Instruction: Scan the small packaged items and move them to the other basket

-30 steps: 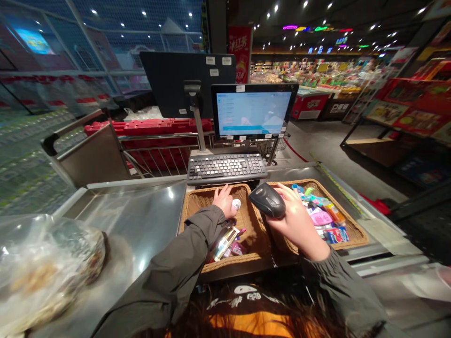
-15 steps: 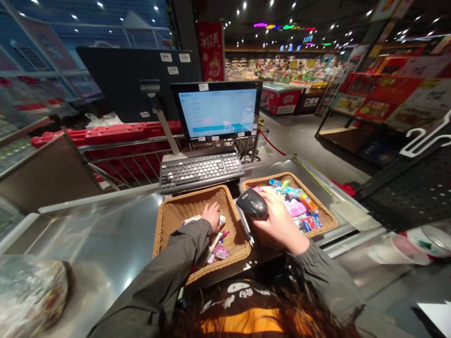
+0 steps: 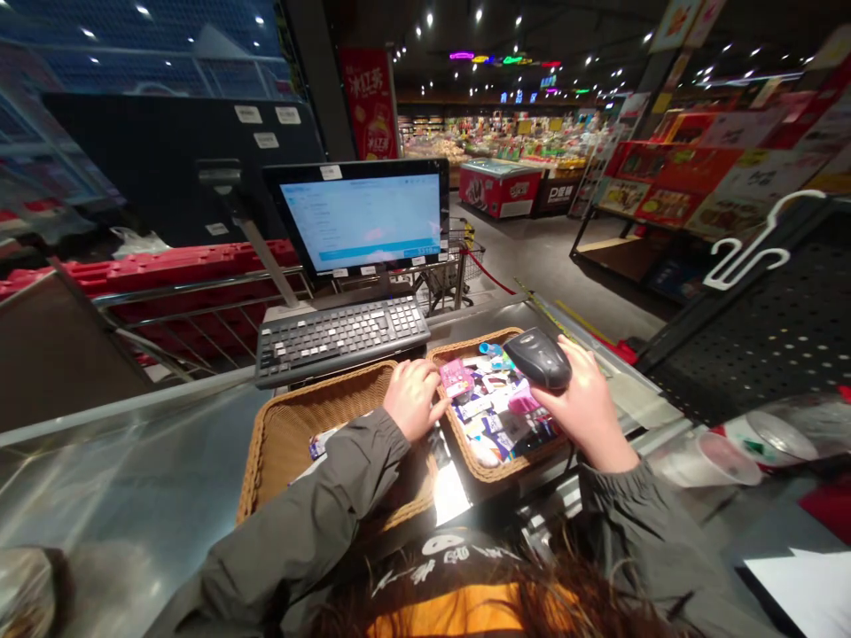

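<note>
My right hand [image 3: 589, 412] is wrapped round a black barcode scanner [image 3: 540, 359], held over the right-hand wicker basket [image 3: 473, 465]. Many small packaged goods [image 3: 495, 421] fill that basket. At its left rim is my left hand [image 3: 413, 399], fingers and thumb apart. Its fingertips are right by a pink package [image 3: 456, 379]; whether they touch it I cannot tell. Beneath my left forearm stands the left wicker basket [image 3: 269, 443], with a few small packages [image 3: 323, 440] showing inside. My sleeve hides part of its contents.
Behind the baskets are a keyboard [image 3: 342, 337] and a lit monitor [image 3: 365, 217]. A larger dark screen back [image 3: 179, 168] stands to the left. The steel counter [image 3: 152, 470] extends left. Cups [image 3: 714, 461] and a white hanger [image 3: 751, 257] are on the right.
My left hand has come out of the left basket to the right basket's rim. The scanner in my right hand has moved right, uncovering more packages. The view has shifted right.
</note>
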Motion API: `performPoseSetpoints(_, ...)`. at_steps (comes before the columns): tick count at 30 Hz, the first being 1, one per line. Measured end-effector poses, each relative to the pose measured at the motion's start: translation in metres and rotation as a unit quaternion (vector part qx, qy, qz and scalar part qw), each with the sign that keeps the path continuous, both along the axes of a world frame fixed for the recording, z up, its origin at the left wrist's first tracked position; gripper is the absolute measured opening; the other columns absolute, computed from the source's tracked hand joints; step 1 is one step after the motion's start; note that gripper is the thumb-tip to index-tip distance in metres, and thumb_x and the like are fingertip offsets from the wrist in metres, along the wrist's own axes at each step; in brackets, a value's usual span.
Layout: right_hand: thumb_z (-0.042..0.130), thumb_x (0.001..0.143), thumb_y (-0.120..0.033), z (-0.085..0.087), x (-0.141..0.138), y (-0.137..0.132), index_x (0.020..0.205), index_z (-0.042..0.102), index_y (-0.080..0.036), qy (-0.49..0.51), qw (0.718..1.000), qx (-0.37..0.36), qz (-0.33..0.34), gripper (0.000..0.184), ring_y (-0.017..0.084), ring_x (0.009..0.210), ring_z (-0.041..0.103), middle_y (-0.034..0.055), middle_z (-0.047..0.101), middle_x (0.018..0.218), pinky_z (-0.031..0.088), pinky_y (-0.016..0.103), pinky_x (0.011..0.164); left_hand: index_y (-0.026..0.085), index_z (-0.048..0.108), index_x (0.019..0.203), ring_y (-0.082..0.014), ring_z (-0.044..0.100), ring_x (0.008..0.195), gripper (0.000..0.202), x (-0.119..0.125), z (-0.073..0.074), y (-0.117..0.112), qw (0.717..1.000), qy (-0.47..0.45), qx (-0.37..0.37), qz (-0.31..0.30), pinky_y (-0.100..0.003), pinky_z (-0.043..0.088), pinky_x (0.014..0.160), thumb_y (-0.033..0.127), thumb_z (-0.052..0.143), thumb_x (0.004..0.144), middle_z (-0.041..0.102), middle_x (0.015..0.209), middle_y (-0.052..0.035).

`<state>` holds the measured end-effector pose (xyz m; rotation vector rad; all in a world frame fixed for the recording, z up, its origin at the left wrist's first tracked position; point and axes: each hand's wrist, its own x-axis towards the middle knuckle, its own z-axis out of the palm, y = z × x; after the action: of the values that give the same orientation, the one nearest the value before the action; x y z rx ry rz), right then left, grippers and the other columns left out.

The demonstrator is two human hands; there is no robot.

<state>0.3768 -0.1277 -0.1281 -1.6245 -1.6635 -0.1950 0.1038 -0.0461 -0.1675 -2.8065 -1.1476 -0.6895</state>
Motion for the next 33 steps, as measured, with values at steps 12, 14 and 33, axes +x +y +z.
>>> performPoseSetpoints(12,0.065,0.075,-0.043,-0.005,0.042,-0.002,0.117,0.058,-0.017,-0.009,1.000,0.013,-0.014,0.050,0.036,0.129,0.051,0.0164,0.065,0.120,0.035,0.059,0.109,0.016,0.068,0.118,-0.0385,0.019,0.148,0.054,0.148,-0.033,0.004,0.970,0.173,-0.098,-0.137,-0.068,0.018,0.115,0.055,0.068,0.080,0.024,0.161,-0.0186)
performPoseSetpoints(14,0.066,0.074,-0.044,-0.006,0.048,-0.001,0.116,0.059,-0.017,-0.012,1.000,0.014,-0.012,0.050,0.036,0.128,0.051,0.0168,0.065,0.120,0.036,0.059,0.109,0.014,0.071,0.111,-0.0384,0.020,0.148,0.048,0.156,-0.038,0.006,0.971,0.168,-0.105,-0.131,-0.068,0.017,0.116,0.050,0.069,0.080,0.027,0.159,-0.0191)
performPoseSetpoints(33,0.066,0.075,-0.042,0.022,0.021,0.022,0.116,0.056,-0.016,-0.021,0.998,0.027,0.060,0.049,0.039,0.128,0.050,0.0184,0.063,0.122,0.033,0.063,0.109,0.023,0.075,0.085,-0.0361,0.026,0.147,0.009,0.051,0.049,0.040,0.999,-0.034,0.010,0.035,-0.072,0.013,0.114,0.027,0.069,0.080,0.048,0.150,-0.0077)
